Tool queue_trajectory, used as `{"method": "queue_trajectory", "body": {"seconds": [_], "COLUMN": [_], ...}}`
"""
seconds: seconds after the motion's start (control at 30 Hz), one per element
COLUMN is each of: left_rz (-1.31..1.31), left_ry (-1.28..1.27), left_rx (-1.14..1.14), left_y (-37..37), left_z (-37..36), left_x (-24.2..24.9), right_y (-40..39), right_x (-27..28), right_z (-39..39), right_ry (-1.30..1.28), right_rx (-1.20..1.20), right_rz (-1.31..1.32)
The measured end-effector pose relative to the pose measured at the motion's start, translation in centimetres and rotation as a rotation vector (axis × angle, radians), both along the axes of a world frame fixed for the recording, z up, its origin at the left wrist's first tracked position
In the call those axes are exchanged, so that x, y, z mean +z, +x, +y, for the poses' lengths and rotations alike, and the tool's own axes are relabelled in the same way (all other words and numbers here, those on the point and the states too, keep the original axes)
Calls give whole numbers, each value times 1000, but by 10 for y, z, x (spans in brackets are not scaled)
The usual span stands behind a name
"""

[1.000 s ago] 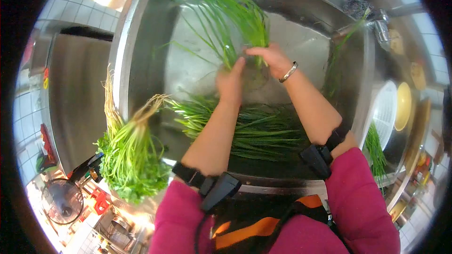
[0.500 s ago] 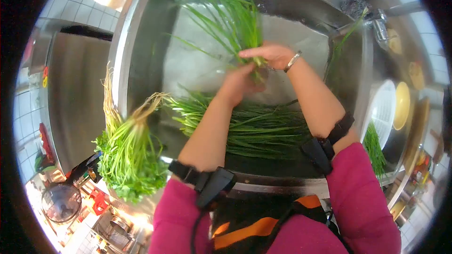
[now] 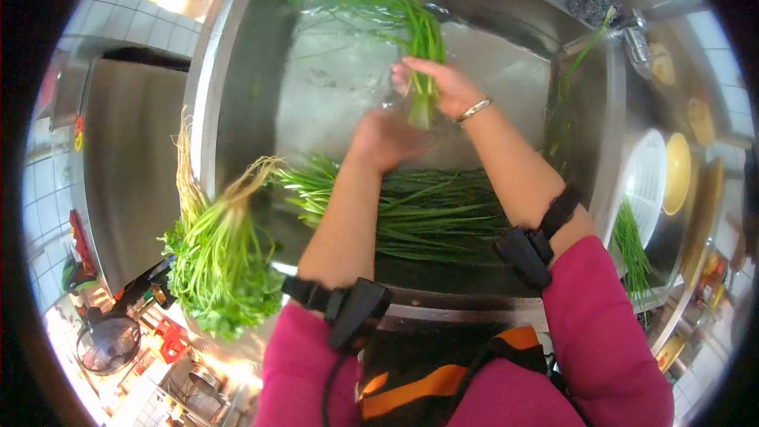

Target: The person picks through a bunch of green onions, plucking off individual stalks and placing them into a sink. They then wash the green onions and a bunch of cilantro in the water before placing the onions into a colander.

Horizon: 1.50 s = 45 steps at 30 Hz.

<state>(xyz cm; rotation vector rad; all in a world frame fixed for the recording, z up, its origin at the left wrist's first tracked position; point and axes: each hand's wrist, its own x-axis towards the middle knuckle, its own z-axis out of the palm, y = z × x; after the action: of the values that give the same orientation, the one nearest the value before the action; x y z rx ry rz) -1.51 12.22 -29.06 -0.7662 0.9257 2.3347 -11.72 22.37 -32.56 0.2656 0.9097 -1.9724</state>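
Note:
My right hand (image 3: 452, 88), with a bracelet at its wrist, is wrapped round a bunch of chives (image 3: 427, 35) above the water in the metal sink (image 3: 316, 122). The green blades bend away to the far left side of the sink, and their pale cut ends point toward me. Just below and left of those ends is my left hand (image 3: 387, 140), its fingers smeared by motion. Closer to me, a larger heap of chives (image 3: 443, 209) lies across the near part of the sink, partly hidden behind my left forearm.
Leafy greens with long pale roots (image 3: 229, 269) rest at the sink's left near corner. On the right stand a white colander (image 3: 647, 186), a yellow bowl (image 3: 676, 174) and more chives (image 3: 630, 257). A tap (image 3: 637, 51) and a scouring pad (image 3: 594, 8) are at the far right corner.
My right hand has moved slightly left and away from me with the bunch. My left hand has come off the stem ends toward the near left. The blades now trail lower into the water.

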Motion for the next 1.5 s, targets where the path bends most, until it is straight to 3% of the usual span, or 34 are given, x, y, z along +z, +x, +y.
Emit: {"method": "queue_trajectory", "body": {"seconds": [0.03,0.1,0.2,0.23,0.3,0.4,0.5,0.53,0.6,0.7,0.77,0.83,0.87,0.9,0.93,0.97,1.03,1.07,1.1,1.17,1.23,1.3,1.37,1.4,1.47,1.5], "left_rz": [1,-228,-200,-201,-86,-240,-163,-162,-218,-13,-11,-157,-134,-134,-135,-125,-7,70,73,-78,-94,-98,-209,-201,28,37], "left_ry": [-1,443,540,538,392,309,335,335,199,112,99,-203,-203,-349,-494,-499,-789,-703,-700,-478,-560,-645,-33,-27,-101,-100], "left_rx": [-2,424,570,574,797,843,892,893,900,903,927,809,801,656,515,516,271,232,232,189,168,161,581,598,671,667], "left_y": [-2,-7,-3,-4,-9,-10,-12,-12,-13,-10,-8,-10,-10,-10,-12,-15,-13,-11,-12,-9,-7,-12,-14,-13,-11,-7], "left_z": [1,3,6,5,4,-2,-8,-8,-3,-4,-1,-2,-2,-3,-5,-6,-6,-7,-9,-8,0,6,10,12,19,26], "left_x": [-6,-13,-2,-8,-13,0,-7,-1,14,-22,-21,-36,-36,-29,-24,-24,-38,-42,-51,-66,-48,-18,16,14,2,24], "right_y": [2,12,31,38,51,60,60,60,62,81,83,78,74,68,62,58,54,49,41,26,10,-3,-11,-12,-14,-10], "right_x": [2,8,8,6,2,1,8,8,9,14,12,4,1,4,7,9,-52,-74,-53,16,32,112,172,181,193,165], "right_z": [-2,-6,-17,-20,-23,-27,-32,-33,-32,-36,-38,-34,-33,-29,-23,-17,-8,-2,6,23,39,50,64,65,66,62], "right_ry": [-69,4,79,88,35,-52,-92,-93,29,210,162,78,86,77,317,559,602,651,654,834,1094,1339,1321,1318,1295,1517], "right_rx": [-83,-142,-202,-212,-185,-112,-138,-137,-63,-139,-177,-189,-226,-236,-68,105,110,113,111,858,1173,1083,794,801,413,618], "right_rz": [-11,87,229,278,234,225,125,126,408,354,364,227,190,205,265,318,440,561,563,484,811,874,1311,1330,1414,1402]}}
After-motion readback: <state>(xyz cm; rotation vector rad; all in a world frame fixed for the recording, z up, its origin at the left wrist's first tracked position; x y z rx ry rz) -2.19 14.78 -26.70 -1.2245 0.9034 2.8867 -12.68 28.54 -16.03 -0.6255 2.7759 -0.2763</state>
